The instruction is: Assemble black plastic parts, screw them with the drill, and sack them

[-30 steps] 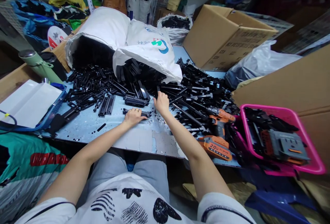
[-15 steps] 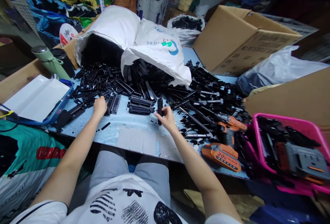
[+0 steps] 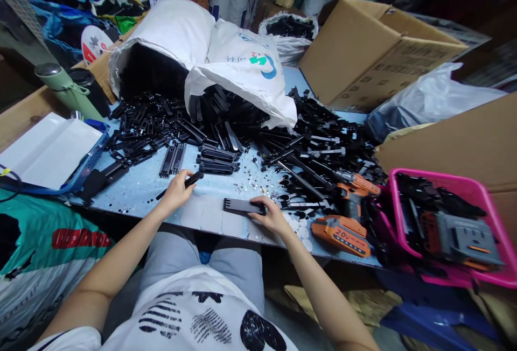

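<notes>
Near the table's front edge, my right hand [image 3: 270,214] grips one end of a flat black plastic bar [image 3: 238,205]. The bar lies level over a grey board [image 3: 202,212], its notched end pointing left. To the left, my left hand [image 3: 177,190] is closed around a slim black plastic piece [image 3: 194,179], which sticks out from the fingers up and to the right. Just beyond are two neat groups of similar black bars: an upright-running row [image 3: 173,160] and a sideways stack [image 3: 218,160].
White sacks [image 3: 242,65] spill black parts [image 3: 141,125] across the back. An orange cordless drill [image 3: 355,189] lies right, beside a pink basket [image 3: 398,222]. A cardboard box [image 3: 347,55] stands behind. Left are a blue tray [image 3: 86,170] and green bottle [image 3: 68,90].
My left hand has come right and toward me, now with a slim black piece in it. My right hand has lowered its bar toward the front edge and turned it from upright to lying sideways.
</notes>
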Available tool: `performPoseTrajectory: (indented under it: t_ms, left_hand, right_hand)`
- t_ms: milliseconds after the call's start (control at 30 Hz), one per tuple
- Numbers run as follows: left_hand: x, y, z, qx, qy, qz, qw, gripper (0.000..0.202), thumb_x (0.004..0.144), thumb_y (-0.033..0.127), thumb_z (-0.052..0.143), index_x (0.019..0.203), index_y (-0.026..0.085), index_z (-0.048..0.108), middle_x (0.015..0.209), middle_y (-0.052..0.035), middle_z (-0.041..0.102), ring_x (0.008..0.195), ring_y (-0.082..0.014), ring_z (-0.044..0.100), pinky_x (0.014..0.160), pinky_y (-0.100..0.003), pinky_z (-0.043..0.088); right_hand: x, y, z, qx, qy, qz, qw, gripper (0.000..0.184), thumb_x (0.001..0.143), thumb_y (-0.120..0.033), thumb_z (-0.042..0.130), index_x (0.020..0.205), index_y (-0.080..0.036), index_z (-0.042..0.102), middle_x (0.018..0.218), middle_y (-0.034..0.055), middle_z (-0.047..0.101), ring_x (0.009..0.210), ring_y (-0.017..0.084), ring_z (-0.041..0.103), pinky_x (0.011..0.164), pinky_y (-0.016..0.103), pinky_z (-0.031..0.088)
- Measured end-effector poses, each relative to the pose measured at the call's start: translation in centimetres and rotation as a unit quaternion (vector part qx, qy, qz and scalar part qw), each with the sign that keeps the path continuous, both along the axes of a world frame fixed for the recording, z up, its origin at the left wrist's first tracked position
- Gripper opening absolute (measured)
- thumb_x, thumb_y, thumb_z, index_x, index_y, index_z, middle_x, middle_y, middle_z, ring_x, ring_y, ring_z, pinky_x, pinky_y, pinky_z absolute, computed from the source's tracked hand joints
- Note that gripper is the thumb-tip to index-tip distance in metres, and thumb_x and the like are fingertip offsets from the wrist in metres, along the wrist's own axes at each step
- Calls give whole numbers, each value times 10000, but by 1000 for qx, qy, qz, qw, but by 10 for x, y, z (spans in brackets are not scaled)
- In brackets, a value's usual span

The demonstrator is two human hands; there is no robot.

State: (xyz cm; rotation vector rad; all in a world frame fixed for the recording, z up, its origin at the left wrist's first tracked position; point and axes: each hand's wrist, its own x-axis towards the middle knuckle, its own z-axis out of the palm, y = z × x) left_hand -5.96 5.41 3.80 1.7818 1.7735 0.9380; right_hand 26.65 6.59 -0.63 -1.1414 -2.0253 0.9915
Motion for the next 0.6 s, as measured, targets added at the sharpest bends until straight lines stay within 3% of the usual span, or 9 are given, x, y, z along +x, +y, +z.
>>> performPoseTrajectory:
  t_ms: [100, 167, 267, 333, 400, 467, 600]
  left_hand:
    - [25, -6, 0, -29, -46, -20, 998, 308, 887, 294, 458, 1140, 157, 569, 983, -80, 636, 819, -189, 616, 791, -337, 489]
    - [42, -8, -3, -43, -92, -44, 994, 366, 933, 313, 371, 1213, 160, 551, 991, -78, 625, 644, -128, 592, 709, -301, 500]
    - [61, -13, -3, -50, -156, -75, 984, 408, 934, 346, 394, 1290, 182, 507, 991, -61, 596, 486, -63, 500, 555, -241, 473]
    - [68, -15, 0, -15, -155, -73, 985, 417, 924, 347, 433, 1309, 201, 495, 961, -49, 591, 554, -79, 525, 570, -230, 469]
    - [71, -18, 5, 29, -114, -66, 991, 408, 918, 326, 454, 1304, 205, 507, 922, -50, 593, 708, -125, 567, 677, -252, 483]
    - [71, -20, 9, 50, -58, -65, 995, 393, 920, 306, 454, 1293, 202, 521, 904, -60, 590, 821, -161, 574, 767, -287, 478]
    - [73, -22, 13, 67, 0, -56, 996, 372, 936, 291, 413, 1281, 216, 531, 900, -62, 581, 835, -172, 587, 780, -298, 483]
  right_hand:
    - [-12, -1, 9, 83, -138, 62, 985, 399, 806, -414, 623, 1162, -237, 587, 1158, 107, 604, 1145, 272, 502, 1034, 537, 307]
    - [-40, 0, 12, 76, -107, 49, 990, 424, 852, -417, 561, 1239, -246, 553, 1188, 105, 593, 1147, 256, 505, 1044, 519, 310]
    - [-84, 5, 15, -50, 75, -12, 996, 477, 914, -459, 420, 1343, -253, 456, 1095, 87, 617, 894, 192, 616, 825, 399, 506]
    - [-99, 9, 19, -157, 187, -14, 970, 547, 924, -501, 357, 1408, -247, 362, 903, 50, 638, 686, 152, 614, 616, 319, 532]
    - [-99, 13, 24, -201, 236, 10, 951, 597, 908, -525, 380, 1424, -227, 339, 720, 3, 603, 562, 126, 565, 511, 273, 499]
    - [-90, 17, 31, -163, 228, 34, 959, 597, 875, -514, 468, 1396, -231, 396, 747, 6, 611, 574, 114, 555, 525, 263, 500]
    - [-77, 19, 40, -16, 154, 56, 986, 529, 798, -451, 621, 1285, -259, 543, 1051, 62, 626, 881, 163, 593, 775, 320, 524]
